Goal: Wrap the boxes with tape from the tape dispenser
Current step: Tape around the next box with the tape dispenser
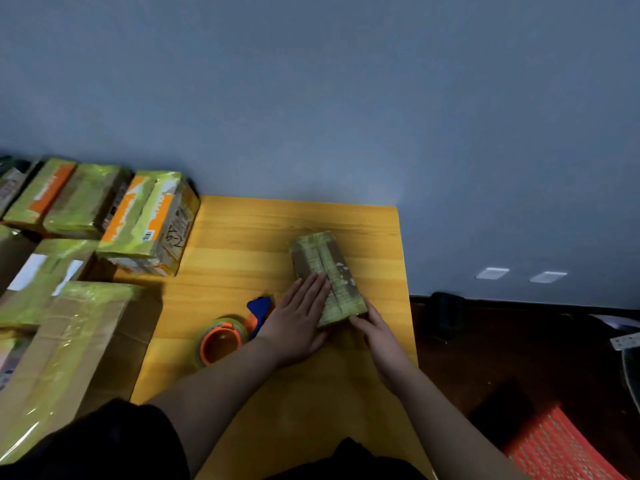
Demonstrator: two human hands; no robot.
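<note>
Pressing down with straight fingers, your left hand (298, 320) lies flat on the near left part of the small taped box (327, 277), and it grips nothing. Your right hand (377, 332) is at the near right corner of the same box; its fingers touch the near end and the side. From this view you cannot tell if they curl around the edge or only rest against it.

The box lies on the yellow wooden table (242, 244), directly under and in front of your two hands, with its long side pointing away from you and a little to the left. Its top is covered with greenish tape, and some small white spots are seen on the right half.

The tape dispenser (230, 336) lies just to the left of your left wrist, close to it; whether they touch is not clear. It has an orange core with a roll of tape around it and a blue handle that points toward your left hand.

Well to the left of your left hand, many wrapped cardboard boxes (149, 220) stand together, some with orange labels. A larger cardboard box (69, 344) is nearer to you, beside your left forearm. Far to the right of your right arm, low down, a red patterned surface (561, 448) is visible.
</note>
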